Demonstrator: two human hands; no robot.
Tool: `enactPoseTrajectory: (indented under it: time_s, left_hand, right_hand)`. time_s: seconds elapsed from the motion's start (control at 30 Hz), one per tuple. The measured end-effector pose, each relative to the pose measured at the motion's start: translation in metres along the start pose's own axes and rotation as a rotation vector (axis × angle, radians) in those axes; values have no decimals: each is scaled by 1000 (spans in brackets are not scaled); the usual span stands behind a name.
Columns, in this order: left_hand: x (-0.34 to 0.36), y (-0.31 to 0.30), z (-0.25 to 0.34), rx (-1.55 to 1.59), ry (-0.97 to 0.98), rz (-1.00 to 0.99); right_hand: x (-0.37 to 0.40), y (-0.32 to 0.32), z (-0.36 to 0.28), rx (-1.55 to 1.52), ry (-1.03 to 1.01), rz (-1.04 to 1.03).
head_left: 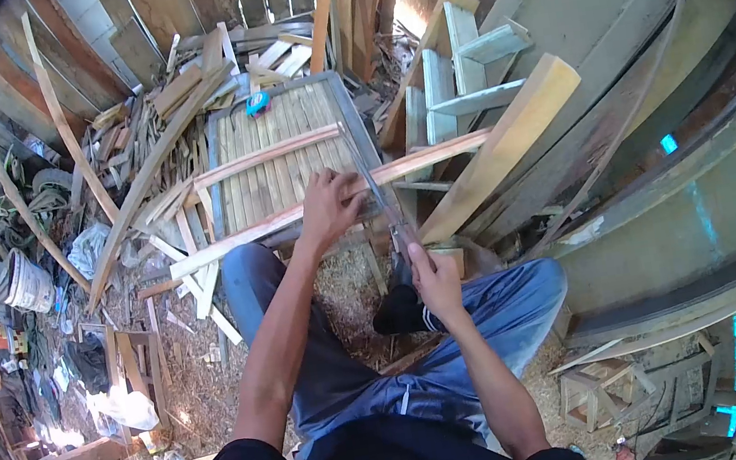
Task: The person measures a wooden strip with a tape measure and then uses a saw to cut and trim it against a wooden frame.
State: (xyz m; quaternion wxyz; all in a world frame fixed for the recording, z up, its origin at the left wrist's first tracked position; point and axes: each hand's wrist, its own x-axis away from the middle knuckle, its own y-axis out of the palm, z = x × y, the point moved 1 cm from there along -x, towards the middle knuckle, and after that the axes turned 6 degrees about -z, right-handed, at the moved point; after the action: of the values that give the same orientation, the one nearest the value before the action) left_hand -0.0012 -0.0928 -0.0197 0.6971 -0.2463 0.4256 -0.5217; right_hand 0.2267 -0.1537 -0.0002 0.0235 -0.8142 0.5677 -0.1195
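Note:
A long, narrow wooden strip (269, 227) lies across a slatted wooden panel (236, 192) in front of me. My left hand (327, 207) grips the strip from above, its fingers curled over the wood left of the saw. In my right hand (436, 281) is the handle of a thin-framed hacksaw (374, 182). The saw points away from me and crosses the strip just right of my left hand; how deep its blade sits is hidden. A second wooden strip (268, 155) rests farther up on the panel, its right end near the saw's tip.
A turquoise tape measure (257, 103) lies on the panel's far edge. To the right, a thick beam (515, 139) slants up beside a pale wooden ladder-like frame (472, 102). Scrap wood (156, 128) is heaped behind on the left, near a white bucket (25, 283).

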Motion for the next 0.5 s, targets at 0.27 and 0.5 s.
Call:
enactPoseTrajectory:
  time_s: [0.27,0.5]
  left_hand:
    - [2,-8,-10,103,180,-49]
    - [-21,-5,-30,98,184,-89]
  right_hand:
    - [12,3,-37,199,0,53]
    - [17,-3,-50,218,-44,123]
